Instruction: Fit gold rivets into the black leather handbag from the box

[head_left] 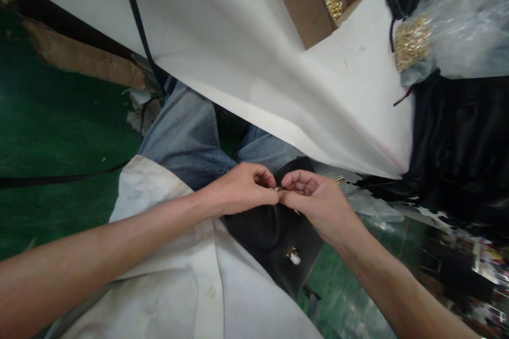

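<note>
Across my lap lies a black leather-like bag (258, 233), with a small gold and white fitting (293, 256) on its surface. Above the bag, my left hand (250, 185) and my right hand (312, 196) meet with their thumbs and fingertips pinched together. Whatever sits between the fingertips is mostly covered; only a small dark and gold-coloured bit shows there, too small to name. The upper part of the bag passes behind both hands.
A white-covered table (246, 63) rises in front of my knees. On it stand a cardboard box (298, 5) of gold metal fittings and a clear plastic bag (469, 26) by a heap of small gold pieces (413, 42). Black material (461, 143) hangs at the right.
</note>
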Tool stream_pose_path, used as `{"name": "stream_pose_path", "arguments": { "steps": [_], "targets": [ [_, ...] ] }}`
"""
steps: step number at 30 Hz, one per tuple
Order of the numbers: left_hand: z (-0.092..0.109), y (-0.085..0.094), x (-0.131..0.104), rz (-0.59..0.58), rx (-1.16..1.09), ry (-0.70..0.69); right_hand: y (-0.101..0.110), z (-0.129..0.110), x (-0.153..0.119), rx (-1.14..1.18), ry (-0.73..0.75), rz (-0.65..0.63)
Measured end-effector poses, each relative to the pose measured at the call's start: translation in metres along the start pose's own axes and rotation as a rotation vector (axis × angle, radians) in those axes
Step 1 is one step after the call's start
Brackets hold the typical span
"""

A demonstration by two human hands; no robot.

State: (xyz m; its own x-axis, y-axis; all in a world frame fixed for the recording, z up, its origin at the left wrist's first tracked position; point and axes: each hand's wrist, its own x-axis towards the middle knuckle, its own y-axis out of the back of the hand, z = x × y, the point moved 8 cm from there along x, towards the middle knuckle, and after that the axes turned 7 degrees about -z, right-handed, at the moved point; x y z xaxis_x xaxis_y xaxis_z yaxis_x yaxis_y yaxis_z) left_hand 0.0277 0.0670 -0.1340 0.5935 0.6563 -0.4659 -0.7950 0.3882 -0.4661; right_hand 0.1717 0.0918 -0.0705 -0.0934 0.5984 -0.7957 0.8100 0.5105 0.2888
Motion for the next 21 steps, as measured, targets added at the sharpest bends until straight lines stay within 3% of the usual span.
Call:
{"name": "stream_pose_path", "arguments": {
  "steps": [3,9,16,21],
  "targets": [
    [-0.009,-0.001,-0.005,0.031,-0.017,-0.001,-0.005,0.005,0.006,-0.004,-0.005,-0.007],
    [-0.015,-0.007,-0.004,0.211,0.082,-0.051,-0.001,0.007,0.011,-0.022,-0.074,-0.061],
    [-0.010,-0.011,-0.002,0.187,0.128,-0.170,-0.002,0.004,0.018,0.008,-0.183,-0.191],
    [-0.011,-0.010,-0.001,0.153,0.009,-0.175,-0.002,0.002,0.025,0.000,-0.179,-0.204]
  ]
}}
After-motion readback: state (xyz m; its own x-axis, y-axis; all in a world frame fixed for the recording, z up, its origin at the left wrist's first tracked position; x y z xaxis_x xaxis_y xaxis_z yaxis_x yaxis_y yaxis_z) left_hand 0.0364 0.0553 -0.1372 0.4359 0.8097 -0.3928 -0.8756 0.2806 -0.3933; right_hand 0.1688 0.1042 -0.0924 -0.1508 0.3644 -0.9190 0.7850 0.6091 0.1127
